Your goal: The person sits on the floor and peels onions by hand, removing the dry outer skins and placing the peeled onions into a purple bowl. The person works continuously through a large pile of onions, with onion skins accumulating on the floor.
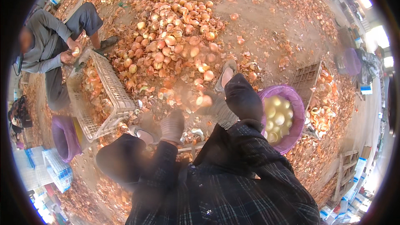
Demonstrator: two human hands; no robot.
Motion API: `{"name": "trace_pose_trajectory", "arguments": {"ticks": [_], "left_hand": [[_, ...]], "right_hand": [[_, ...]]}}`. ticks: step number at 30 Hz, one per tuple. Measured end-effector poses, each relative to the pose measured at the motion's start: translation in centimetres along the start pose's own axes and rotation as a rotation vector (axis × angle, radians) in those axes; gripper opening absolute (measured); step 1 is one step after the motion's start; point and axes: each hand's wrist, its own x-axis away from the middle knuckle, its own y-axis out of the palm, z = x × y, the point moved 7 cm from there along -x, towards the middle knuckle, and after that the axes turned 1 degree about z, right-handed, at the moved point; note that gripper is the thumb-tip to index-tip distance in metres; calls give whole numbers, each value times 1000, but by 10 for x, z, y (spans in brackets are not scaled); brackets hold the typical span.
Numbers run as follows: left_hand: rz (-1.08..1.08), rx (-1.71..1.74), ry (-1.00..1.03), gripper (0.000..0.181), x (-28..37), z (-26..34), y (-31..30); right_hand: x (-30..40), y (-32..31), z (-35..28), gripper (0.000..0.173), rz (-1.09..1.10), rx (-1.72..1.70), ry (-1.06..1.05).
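Observation:
My left hand (172, 126), in a light knitted glove, hangs between my knees; its fingers are blurred and I cannot tell whether it holds anything. My right hand (218, 109), also gloved and blurred, reaches inward from my right knee. By its fingertips is an onion (203, 100); whether the hand grips it is unclear. Beyond both hands spreads a heap of unpeeled onions (170, 40) among loose skins. Beside my right knee stands a purple-rimmed tub (298, 115) with peeled onions (279, 118) in cloudy liquid.
At the left, a seated person (50, 43) holds an onion over a plastic crate (117, 106) of skins. A purple-lined bucket (62, 137) stands below it. Right of my tub, another crate (307, 78) lies tilted beside skins. A wooden pallet (345, 175) stands at the lower right.

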Motion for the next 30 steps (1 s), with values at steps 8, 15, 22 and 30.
{"name": "trace_pose_trajectory", "arguments": {"ticks": [8,15,22,30], "left_hand": [[-359,1884,-615,44,9,48,2],[23,1507,-369,29,-24,27,-30],[246,438,119,16,5,40,-75],[8,158,135,10,24,41,-51]], "right_hand": [[2,29,-11,78,-5,612,-332],[16,28,-6,73,-80,-329,98],[2,-2,3,51,92,-115,-121],[13,-2,-16,50,183,-31,-77]]}}
